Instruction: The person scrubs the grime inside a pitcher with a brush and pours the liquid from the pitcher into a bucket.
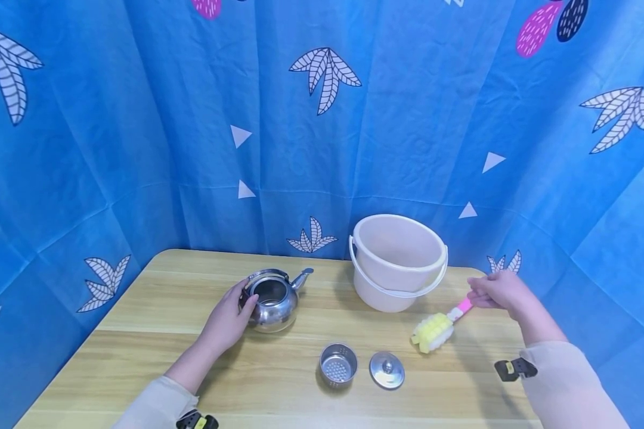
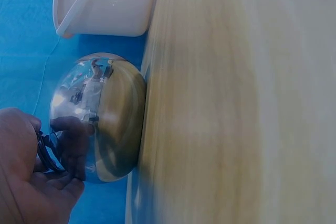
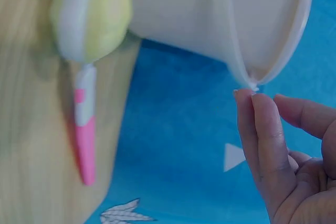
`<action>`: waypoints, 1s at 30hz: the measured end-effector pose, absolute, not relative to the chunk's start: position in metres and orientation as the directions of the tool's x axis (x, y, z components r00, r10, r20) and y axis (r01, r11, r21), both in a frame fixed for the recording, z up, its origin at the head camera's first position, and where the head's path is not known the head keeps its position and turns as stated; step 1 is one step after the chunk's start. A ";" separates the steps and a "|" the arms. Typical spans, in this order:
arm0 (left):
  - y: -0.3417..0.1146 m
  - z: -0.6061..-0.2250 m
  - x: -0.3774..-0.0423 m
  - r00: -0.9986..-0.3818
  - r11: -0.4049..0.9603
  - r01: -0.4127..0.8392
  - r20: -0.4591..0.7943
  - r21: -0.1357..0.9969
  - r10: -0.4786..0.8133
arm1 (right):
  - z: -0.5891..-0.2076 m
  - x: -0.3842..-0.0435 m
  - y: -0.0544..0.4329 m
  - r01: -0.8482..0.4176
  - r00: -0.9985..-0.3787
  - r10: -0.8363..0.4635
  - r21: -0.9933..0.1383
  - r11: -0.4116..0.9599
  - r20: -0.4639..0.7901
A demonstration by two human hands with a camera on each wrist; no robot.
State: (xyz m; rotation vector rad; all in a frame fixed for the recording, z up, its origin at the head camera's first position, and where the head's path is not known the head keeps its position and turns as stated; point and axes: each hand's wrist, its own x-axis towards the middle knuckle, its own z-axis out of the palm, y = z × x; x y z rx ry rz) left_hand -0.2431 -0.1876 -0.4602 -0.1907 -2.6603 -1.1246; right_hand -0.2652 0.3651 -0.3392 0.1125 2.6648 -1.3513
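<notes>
Fingers of the left hand [image 1: 228, 319] curl round the handle of a steel kettle [image 1: 276, 317]; the right hand [image 1: 496, 291], fingers nearly straight, holds nothing above a pink-handled brush [image 1: 432, 332]. Between them, farther back, stands a white bucket [image 1: 378, 289]; strainer [image 1: 338, 370] and lid [image 1: 387, 372] sit nearer. Wood-grained table [image 1: 279, 396], blue curtain [image 1: 418, 119] behind.

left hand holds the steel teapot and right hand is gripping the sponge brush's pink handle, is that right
Not quite: the right wrist view shows the right hand clear of the pink handle of the sponge brush, not gripping it. The left hand does hold the steel teapot.
</notes>
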 end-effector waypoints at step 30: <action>-0.188 -0.461 -0.243 -0.961 0.699 0.214 0.275 0.683 0.025 | -0.302 -0.229 0.299 -0.013 -0.995 -0.087 -0.774 0.633 -0.054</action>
